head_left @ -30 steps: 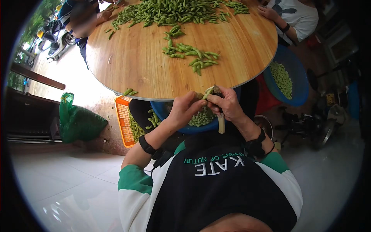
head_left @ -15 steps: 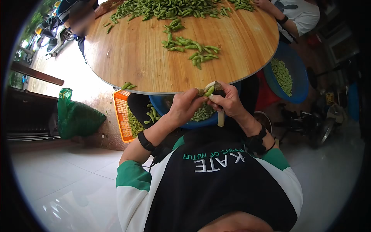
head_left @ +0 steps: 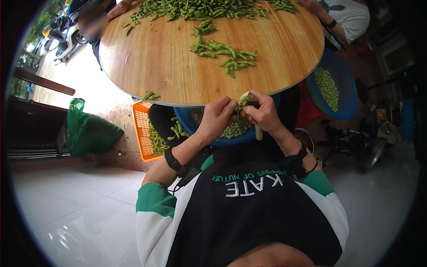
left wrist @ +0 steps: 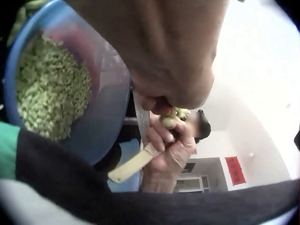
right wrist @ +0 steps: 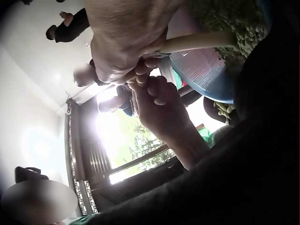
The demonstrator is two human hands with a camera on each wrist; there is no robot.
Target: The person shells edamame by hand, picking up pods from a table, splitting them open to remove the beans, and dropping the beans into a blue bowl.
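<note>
Both hands meet just off the near table edge, above a blue basin of shelled green beans. My left hand pinches a green soybean pod between thumb and fingertips. From the other side, the fingertips of my right hand press at the same pod, most of which they cover. The right hand also grips a knife with a cream handle, its end sticking out below the palm; the blade is hidden. The handle shows in the right wrist view too.
A round wooden table carries a big heap of pods and small nearer clusters. An orange basket of pods stands at lower left, beside a green bag. Another blue basin of beans is at right. Two people sit across.
The green pod showed plainly between the hands half a second ago; now fingers cover most of it. The left fingertips have moved up along it. The knife stays in the right hand.
</note>
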